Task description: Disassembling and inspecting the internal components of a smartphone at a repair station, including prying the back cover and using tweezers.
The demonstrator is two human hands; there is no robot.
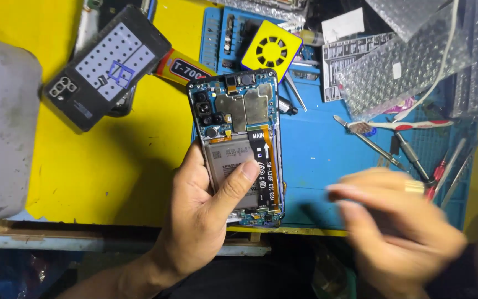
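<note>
Grey-labelled battery (233, 166) under left hand (206, 216)

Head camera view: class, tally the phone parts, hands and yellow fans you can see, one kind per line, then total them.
Opened phone: 1
Detached back cover: 1
Yellow fan: 1
Hands: 2, the left hand and the right hand
Total: 5

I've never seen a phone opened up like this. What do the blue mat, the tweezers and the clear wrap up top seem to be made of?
The blue mat looks like matte rubber or silicone: dull, with moulded compartments. The tweezers look like bare metal: thin, grey, glinting. The clear wrap looks like plastic bubble film: see-through, dotted with small pockets. The left hand holds the opened phone.
</note>
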